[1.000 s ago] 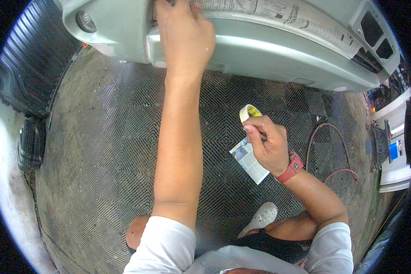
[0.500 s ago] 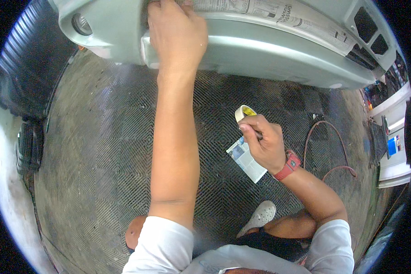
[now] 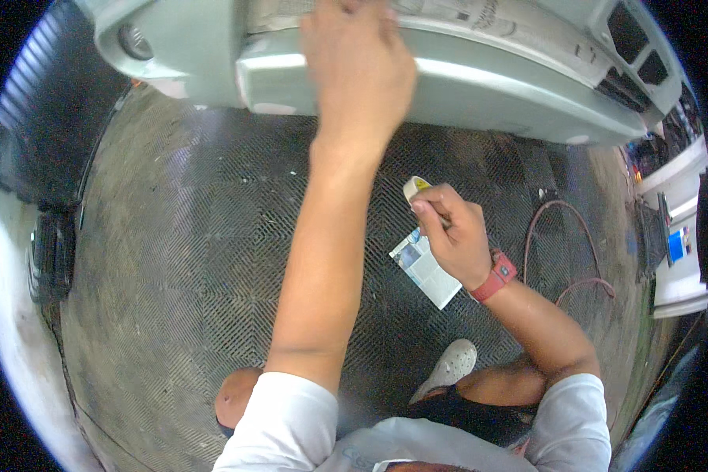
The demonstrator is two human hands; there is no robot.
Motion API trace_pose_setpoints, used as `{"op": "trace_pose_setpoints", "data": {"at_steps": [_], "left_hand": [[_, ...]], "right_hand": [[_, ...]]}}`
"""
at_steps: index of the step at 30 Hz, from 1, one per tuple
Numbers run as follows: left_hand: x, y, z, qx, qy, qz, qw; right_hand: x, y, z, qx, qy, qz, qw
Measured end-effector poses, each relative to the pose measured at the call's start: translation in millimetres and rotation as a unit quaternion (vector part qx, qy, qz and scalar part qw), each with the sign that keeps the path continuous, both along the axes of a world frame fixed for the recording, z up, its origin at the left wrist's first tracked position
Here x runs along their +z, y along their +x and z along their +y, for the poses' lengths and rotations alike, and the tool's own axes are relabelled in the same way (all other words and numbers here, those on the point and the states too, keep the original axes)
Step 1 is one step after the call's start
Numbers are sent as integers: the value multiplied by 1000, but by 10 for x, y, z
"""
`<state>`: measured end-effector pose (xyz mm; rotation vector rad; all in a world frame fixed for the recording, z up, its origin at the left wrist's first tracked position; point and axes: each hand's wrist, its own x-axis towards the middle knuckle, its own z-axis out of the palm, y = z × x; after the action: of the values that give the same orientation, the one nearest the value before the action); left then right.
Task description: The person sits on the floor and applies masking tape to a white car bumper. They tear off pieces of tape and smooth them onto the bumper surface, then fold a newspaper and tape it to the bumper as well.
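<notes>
My left hand point(image 3: 359, 75) reaches up to the newspaper strip point(image 3: 519, 33) that lies along the long recess of a pale green car bumper point(image 3: 480, 93). It is blurred, and its fingertips are partly cut off by the upper edge, so its grip does not show. Lower down and to the right, my right hand point(image 3: 462, 240), with a red watch point(image 3: 496, 277) on the wrist, is closed on a roll of masking tape point(image 3: 414, 187). A folded piece of newspaper point(image 3: 426, 271) appears beneath that hand, seemingly on the floor mat.
The ribbed dark mat point(image 3: 189, 228) covers the floor below the bumper. A reddish hose point(image 3: 529, 228) curves across it on the right, near a white cabinet point(image 3: 680, 295). Dark ribbed panels point(image 3: 39, 118) stand at the left. My white shoe point(image 3: 452, 366) rests near the bottom.
My left hand has slid to the right along the newspaper strip, uncovering the bumper's corner. My right hand still holds the tape in about the same place.
</notes>
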<state>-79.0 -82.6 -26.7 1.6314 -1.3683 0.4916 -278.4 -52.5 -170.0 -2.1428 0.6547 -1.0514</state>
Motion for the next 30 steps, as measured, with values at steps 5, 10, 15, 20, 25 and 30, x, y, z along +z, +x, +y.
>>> {"op": "trace_pose_setpoints", "data": {"at_steps": [5,10,15,20,25,30], "left_hand": [[-382,542,-41,18,-228,-70,971],[-395,341,55,21,-142,44,989],[-417,37,-14,-41,-96,97,990],[-187,-294,117,-46,-89,112,989],[-91,-747,213,11,-46,158,986],[-60,-1235,648,101,13,217,971]], "right_hand": [[-17,22,-107,-18,22,-16,999],[-234,-328,-475,-45,-35,55,997],[-537,-782,-1011,-30,-40,231,972],[-588,-1081,-1282,22,-31,306,951],[-1153,-1612,-1649,82,48,430,898],[-1755,-1451,-2106,130,32,502,854]]}}
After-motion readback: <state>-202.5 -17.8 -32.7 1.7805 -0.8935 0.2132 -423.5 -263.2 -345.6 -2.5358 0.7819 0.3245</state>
